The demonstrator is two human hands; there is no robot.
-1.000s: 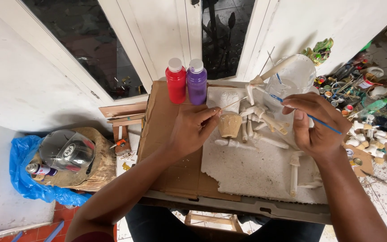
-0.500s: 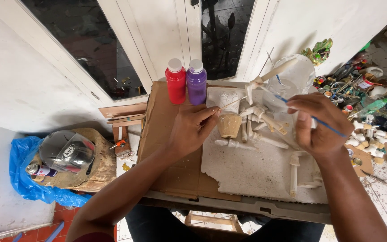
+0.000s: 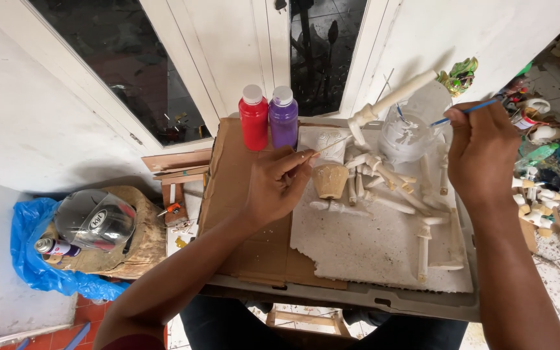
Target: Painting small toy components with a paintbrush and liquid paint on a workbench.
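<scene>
- The left hand (image 3: 277, 188), centre of the frame, has its fingers pinched together on a thin wooden stick (image 3: 332, 146) that slants up and to the right toward a small tan carved piece (image 3: 330, 180).
- That tan piece stands on the white foam board (image 3: 371, 249), just right of the left hand's fingertips.
- The right hand (image 3: 481, 152), upper right of the frame, is closed around a thin blue-handled brush (image 3: 471, 110); the brush tip points left toward a clear plastic cup (image 3: 409, 136) smeared with white paint.
- A long white carved piece (image 3: 390, 104) leans across the cup's upper left edge.
- Several white stick-like carved pieces (image 3: 390, 188) lie scattered on the foam board between the 2 hands.
- 2 paint bottles, 1 red (image 3: 254, 120) and 1 purple (image 3: 283, 116), stand side by side at the top centre, on the cardboard sheet (image 3: 228, 194).
- At the lower left of the frame, a helmet (image 3: 95, 220) rests on a tan block above a blue plastic bag (image 3: 30, 259).
</scene>
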